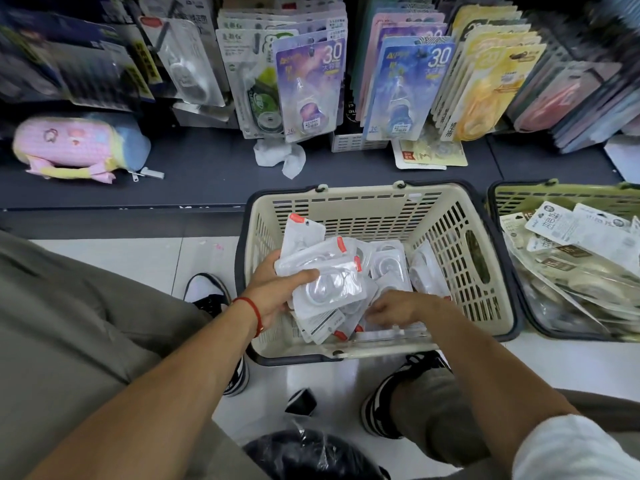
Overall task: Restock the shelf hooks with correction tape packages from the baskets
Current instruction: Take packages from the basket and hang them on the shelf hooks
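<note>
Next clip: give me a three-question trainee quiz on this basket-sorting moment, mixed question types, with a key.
1. True or false: the left hand grips a stack of clear plastic correction tape packages.
2. Where is the right hand? A) on a shelf hook B) inside the beige slotted plastic basket C) in the green basket
3. Fill in: the pink plush pencil case lies on the dark ____.

Key: 1 true; 2 B; 3 shelf.

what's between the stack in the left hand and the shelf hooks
Nothing visible. The left hand holds the stack above the beige basket, and only the basket's far rim and open shelf lie before the hooks, which already carry hanging packs.
</note>
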